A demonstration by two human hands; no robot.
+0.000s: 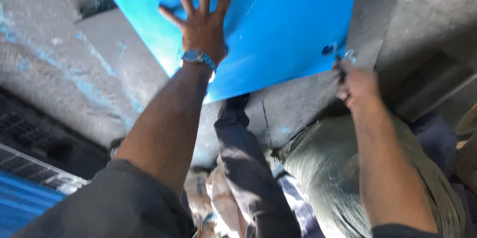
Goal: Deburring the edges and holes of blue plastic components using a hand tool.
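A large blue panel point(278, 24) with round holes lies across the grey concrete floor at the top of the head view. My left hand point(201, 19) is pressed flat on it, fingers spread, with a blue watch point(198, 58) on the wrist. My right hand point(355, 86) is closed at the panel's lower right corner, next to a hole point(328, 49). It seems to pinch a small dark thing there, too blurred to name. Both sleeves are dark grey.
My leg in dark trousers point(248, 163) reaches toward the panel's near edge. A bulging grey-green sack point(323, 168) lies under my right arm. A dark grate point(30, 143) and a blue ribbed sheet point(22, 203) sit at lower left. Blue paint streaks mark the floor point(89, 89).
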